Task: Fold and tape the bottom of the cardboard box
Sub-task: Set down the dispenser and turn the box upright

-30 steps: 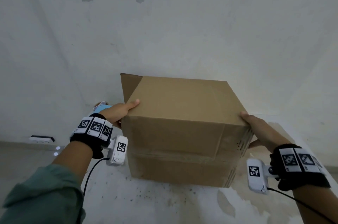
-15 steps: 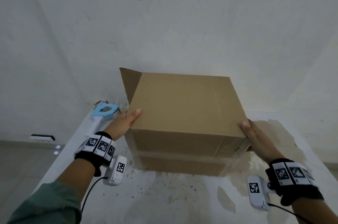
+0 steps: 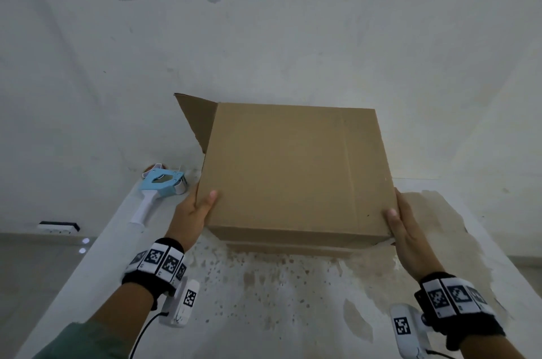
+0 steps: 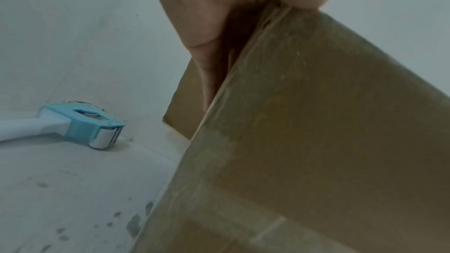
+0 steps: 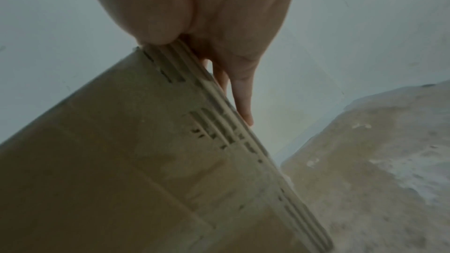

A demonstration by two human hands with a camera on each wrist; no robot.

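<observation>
Left hand [image 3: 193,212] fingers hidden behind cardboard box [image 3: 293,171], underside unseen

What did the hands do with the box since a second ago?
Both hands, left hand and right hand, tipped the box away and lowered it toward the table, so its near face shows less. They still grip its sides. The tape dispenser stayed put.

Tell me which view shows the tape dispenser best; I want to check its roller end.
The left wrist view: the tape dispenser lies close, its white roller and blue head facing the camera. The head view shows it whole but smaller, on the table left of the cardboard box. The right wrist view misses it.
</observation>
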